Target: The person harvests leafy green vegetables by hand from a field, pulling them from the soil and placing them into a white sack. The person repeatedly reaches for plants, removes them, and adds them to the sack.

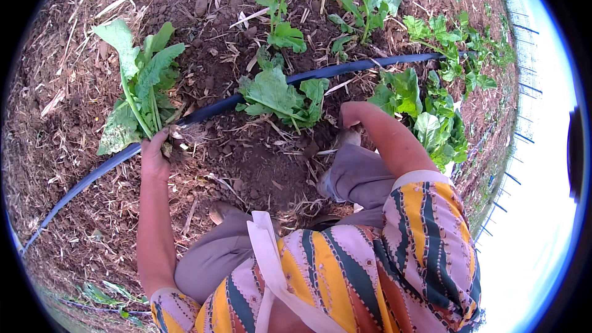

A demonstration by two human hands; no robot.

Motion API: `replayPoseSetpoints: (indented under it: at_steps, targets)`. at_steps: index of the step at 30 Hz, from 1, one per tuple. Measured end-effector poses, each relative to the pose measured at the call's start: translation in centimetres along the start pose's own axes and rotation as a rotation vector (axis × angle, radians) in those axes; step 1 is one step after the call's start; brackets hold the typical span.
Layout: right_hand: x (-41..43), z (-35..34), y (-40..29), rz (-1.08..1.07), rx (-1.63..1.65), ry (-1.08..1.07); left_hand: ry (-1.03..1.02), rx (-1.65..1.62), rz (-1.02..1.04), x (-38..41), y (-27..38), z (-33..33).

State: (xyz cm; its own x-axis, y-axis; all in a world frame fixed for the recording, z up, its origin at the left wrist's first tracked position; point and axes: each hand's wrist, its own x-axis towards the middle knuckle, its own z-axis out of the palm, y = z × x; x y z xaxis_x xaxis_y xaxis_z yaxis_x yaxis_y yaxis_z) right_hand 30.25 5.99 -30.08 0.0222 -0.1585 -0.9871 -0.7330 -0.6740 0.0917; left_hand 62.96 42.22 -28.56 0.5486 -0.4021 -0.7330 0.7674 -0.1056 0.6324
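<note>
My left hand grips a leafy green plant at the base of its stalks. Pale roots with soil on them stick out to the right of the fingers. One low leaf of this plant is yellowed and spotted. My right hand hangs bent down near the soil, by my knee. Its fingers are mostly hidden, so I cannot tell whether they hold anything. Just left of it a broad-leaved green plant lies low over the ground, against the black drip hose.
Beyond the hose grow more leafy plants. Dense greenery stands right of my right arm. Dry straw and clods cover the brown soil. A mesh fence runs along the right edge.
</note>
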Motion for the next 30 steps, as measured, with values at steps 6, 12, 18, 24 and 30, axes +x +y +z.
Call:
replayPoseSetpoints:
  at_steps: [6,12,18,24,30]
  targets:
    - [3.6,-3.8,1.8,-0.253,-0.325,0.048,0.118,0.078,-0.056,2.8,-1.9,-0.7]
    - [2.8,-0.3,1.1,-0.211,-0.067,0.268,0.217,0.509,-0.199,5.9,-2.6,1.1]
    - [0.8,3.4,2.7,-0.147,-0.048,0.459,0.149,0.643,-0.266,6.1,-1.8,2.8]
    - [2.1,6.4,3.8,-0.119,0.144,0.683,0.18,0.586,-0.307,7.1,-3.2,2.2]
    - [1.5,5.7,2.7,-0.048,0.171,0.816,0.094,0.526,-0.194,8.4,-5.1,-1.2]
